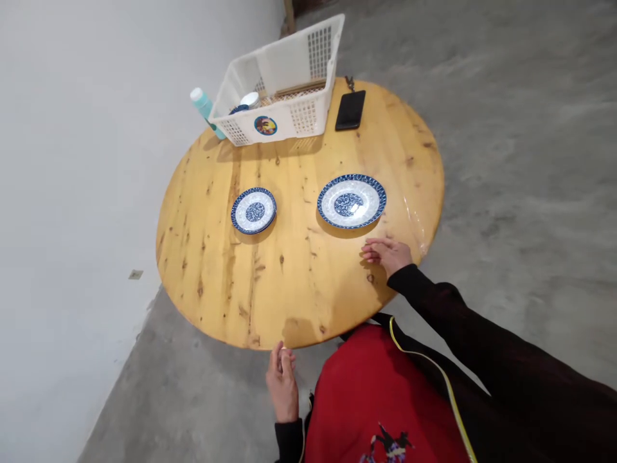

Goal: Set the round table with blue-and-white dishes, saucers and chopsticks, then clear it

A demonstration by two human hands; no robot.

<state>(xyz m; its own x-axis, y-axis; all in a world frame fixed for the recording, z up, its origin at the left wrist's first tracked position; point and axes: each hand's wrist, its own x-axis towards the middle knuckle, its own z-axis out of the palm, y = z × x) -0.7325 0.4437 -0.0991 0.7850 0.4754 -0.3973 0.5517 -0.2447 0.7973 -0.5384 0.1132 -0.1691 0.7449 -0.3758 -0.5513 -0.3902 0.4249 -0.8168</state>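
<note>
My right hand [388, 253] lies flat on the round wooden table [299, 283], fingers stretched out and holding nothing, just below a large blue-and-white plate [351, 200]. A smaller blue-and-white plate [253, 210] sits to the left of it, well apart from both hands. My left hand [282, 379] hangs just off the table's near edge with its fingers pressed together; nothing can be made out in them.
A white plastic basket [282, 83] stands at the table's far edge with small items inside. A teal bottle [206, 109] is beside it on the left, a black phone [350, 110] on the right. A white wall runs along the left; grey concrete floor surrounds the table.
</note>
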